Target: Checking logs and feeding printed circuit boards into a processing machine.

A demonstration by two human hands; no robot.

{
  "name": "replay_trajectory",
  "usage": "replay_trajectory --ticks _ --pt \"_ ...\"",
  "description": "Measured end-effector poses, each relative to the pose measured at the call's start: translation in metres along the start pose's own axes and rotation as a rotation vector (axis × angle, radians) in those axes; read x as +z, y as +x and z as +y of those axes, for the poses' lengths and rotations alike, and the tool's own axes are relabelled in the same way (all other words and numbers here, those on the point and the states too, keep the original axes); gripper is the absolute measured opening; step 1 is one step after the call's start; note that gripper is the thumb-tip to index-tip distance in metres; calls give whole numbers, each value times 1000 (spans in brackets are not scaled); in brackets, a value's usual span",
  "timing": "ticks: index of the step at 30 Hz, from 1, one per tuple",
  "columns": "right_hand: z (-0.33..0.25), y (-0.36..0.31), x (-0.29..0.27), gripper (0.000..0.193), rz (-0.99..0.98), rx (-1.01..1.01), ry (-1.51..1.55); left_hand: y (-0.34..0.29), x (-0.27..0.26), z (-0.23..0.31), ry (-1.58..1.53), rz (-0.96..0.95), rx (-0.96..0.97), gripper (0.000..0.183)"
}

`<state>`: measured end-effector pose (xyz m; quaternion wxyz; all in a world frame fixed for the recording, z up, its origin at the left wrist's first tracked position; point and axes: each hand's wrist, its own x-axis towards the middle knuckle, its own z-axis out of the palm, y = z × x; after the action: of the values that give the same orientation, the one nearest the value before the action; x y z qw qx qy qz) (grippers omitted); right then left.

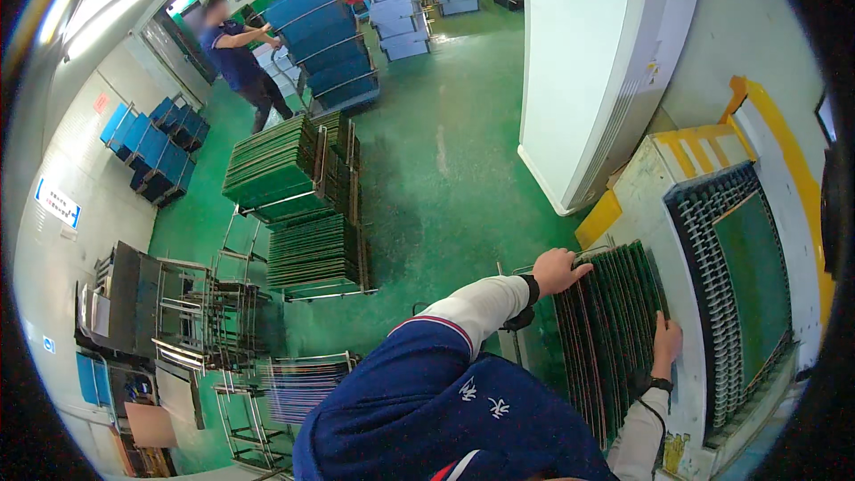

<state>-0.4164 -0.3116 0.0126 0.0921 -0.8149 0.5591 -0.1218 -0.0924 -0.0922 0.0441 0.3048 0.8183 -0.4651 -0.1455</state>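
Thin green boards [606, 330] stand on edge, tightly packed in a rack at the lower right. My left hand [557, 272] is at the far left corner of this row, its fingers curled over the edge of a green board. On the opposite side my right hand [666, 345] has its fingers closed on a board's right edge. How many boards each hand grips is hidden. Just right of my right hand is a machine with a conveyor of rollers [712, 303], and a single green panel [755, 276] lies on it.
Racks of upright green boards [312, 254] stand on the green floor left of centre. Metal rack frames [209, 316] line the left side. A tall white cabinet [570, 80] rises ahead. Farther off, a person [239, 53] holds a cart of stacked blue bins [325, 44].
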Motion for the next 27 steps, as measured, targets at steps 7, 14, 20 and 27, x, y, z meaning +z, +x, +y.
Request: replay_trajectory --ticks 7,14,20,27 --pt "24 4 16 60 112 -43 -38 9 17 -6 -61 49 32 48" --pt "8 1 6 60 40 -11 -32 5 15 -10 -41 51 1 44" --pt "3 0 2 59 32 16 -27 4 11 -8 -26 46 -7 43" --pt "12 2 12 60 53 11 4 5 15 -10 -21 77 13 41"
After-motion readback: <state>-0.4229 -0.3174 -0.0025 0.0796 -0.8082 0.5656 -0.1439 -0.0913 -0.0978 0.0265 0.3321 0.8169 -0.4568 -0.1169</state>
